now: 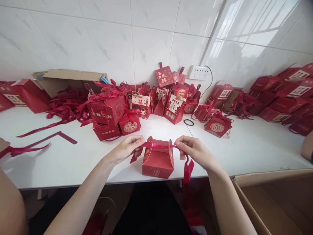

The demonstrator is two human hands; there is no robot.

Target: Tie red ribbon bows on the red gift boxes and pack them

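Note:
A red paper gift box point(157, 163) stands on the white table near its front edge, its two curved side flaps raised. Through these flaps runs a red ribbon point(160, 146), stretched across the top of the box. On the left, my left hand point(133, 146) is closed, pinching the ribbon just outside the flap, with a short tail below it. My right hand point(188, 147) pinches the other side of the ribbon, whose longer end hangs over the table edge.
Several finished red boxes point(107, 111) and a heap of ribbons point(67, 104) line the table's back. An open cardboard box point(274, 202) stands at front right. Another person's arm point(11, 195) is at left, near a loose ribbon. A power strip point(197, 72) is on the wall.

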